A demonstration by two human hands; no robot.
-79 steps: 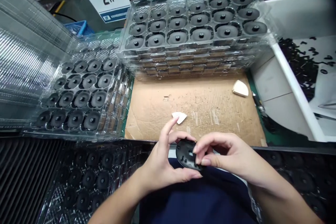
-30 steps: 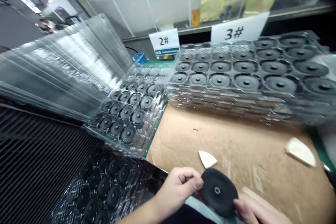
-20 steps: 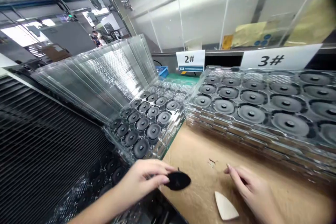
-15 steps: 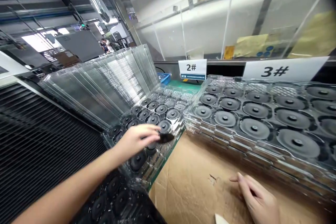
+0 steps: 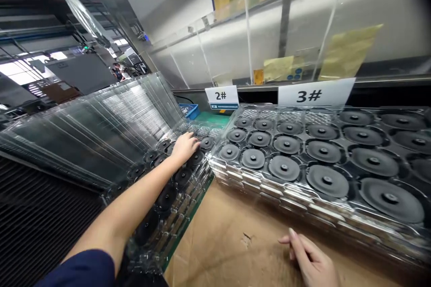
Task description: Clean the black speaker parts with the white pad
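Over the clear blister tray (image 5: 201, 184), the left hand (image 5: 184, 147) curls above a light-looking black disc (image 5: 196, 158), its grip unclear, the disc best taken by the rim; the right hand (image 5: 311, 262) lies open, fingers empty.

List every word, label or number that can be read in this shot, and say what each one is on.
"2#": printed on a white card.
"3#": printed on a larger white card.
Blue strip along the bottom of the 2# card: small print, too small to read.
Yellow sheets behind the clear panel: blue round marks, no readable text.
Small orange label: too small to read.
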